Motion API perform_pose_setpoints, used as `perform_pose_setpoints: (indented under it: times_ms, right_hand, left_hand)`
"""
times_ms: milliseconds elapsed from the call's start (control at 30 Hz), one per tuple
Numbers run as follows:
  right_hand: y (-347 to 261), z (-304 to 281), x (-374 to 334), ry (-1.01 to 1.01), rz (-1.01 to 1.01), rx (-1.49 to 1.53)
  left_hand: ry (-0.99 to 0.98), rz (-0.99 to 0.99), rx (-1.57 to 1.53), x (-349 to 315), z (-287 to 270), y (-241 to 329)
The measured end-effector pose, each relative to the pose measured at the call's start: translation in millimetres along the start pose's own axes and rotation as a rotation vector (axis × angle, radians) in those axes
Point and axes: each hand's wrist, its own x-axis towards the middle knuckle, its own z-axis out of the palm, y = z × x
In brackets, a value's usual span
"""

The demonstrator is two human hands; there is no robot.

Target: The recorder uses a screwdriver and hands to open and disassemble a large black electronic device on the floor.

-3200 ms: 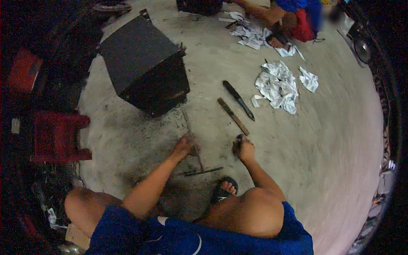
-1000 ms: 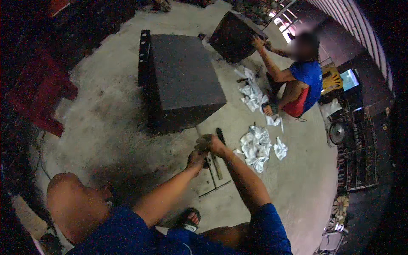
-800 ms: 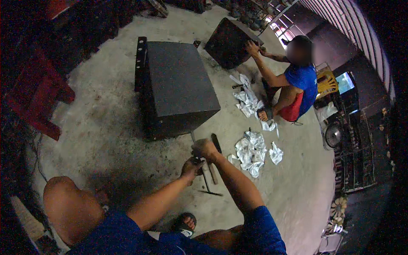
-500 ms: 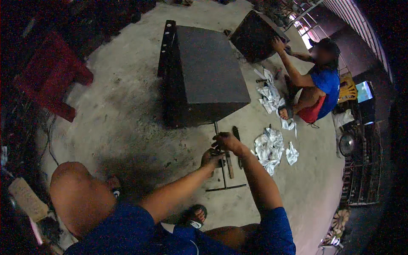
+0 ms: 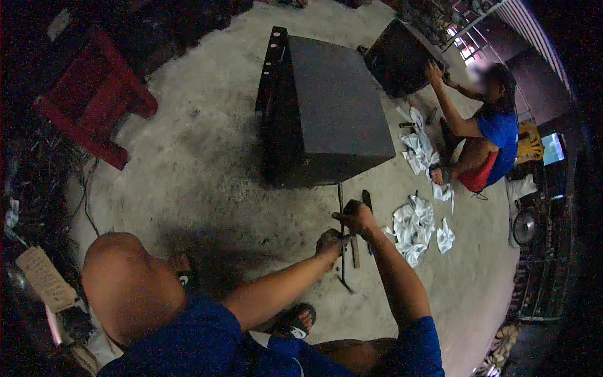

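A thin dark metal rod with a crossbar at its near end, a T-handled rod (image 5: pixel 343 271), runs from beneath the near edge of a large dark box (image 5: pixel 342 100) toward me. My left hand (image 5: pixel 330 244) is closed round its middle. Just beyond, my right hand (image 5: pixel 357 220) is closed on the same rod, its fingers partly hidden. Under my hands, a narrow flat strip (image 5: pixel 355 254) lies on the floor. A long dark tool (image 5: pixel 367 202) rests right of my right hand; its kind is unclear. Pale round spots line the box's left flange.
Crumpled silvery-white sheets (image 5: pixel 413 229) lie to the right on the concrete floor (image 5: pixel 201 138). Beyond them a co-worker (image 5: pixel 496 135) squats, hands on a second dark box (image 5: pixel 402 60). A red plastic stool (image 5: pixel 94 100) stands far left; a cardboard piece (image 5: pixel 46 278) lies near left.
The rod's crossbar has turned from lying across my view to pointing nearly away from me. My hands have shifted on the rod, and the whole view has moved slightly.
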Motion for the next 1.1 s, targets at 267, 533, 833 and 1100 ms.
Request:
perform_pose_setpoints:
  times_ms: [267,533,833,1100]
  right_hand:
    - [33,-16,-7,-0.524,0.074,0.707]
    - [23,-35,-11,-0.491,-0.142,0.594]
    - [7,-22,-8,-0.341,0.012,0.405]
    - [-2,-25,-10,-0.472,-0.075,0.635]
  left_hand:
    - [-0.106,0.002,-0.319,-36,18,48]
    - [-0.133,-0.025,-0.313,-29,15,42]
    - [-0.076,-0.183,-0.094,-10,0,19]
    - [-0.082,-0.141,-0.205,-15,-5,18]
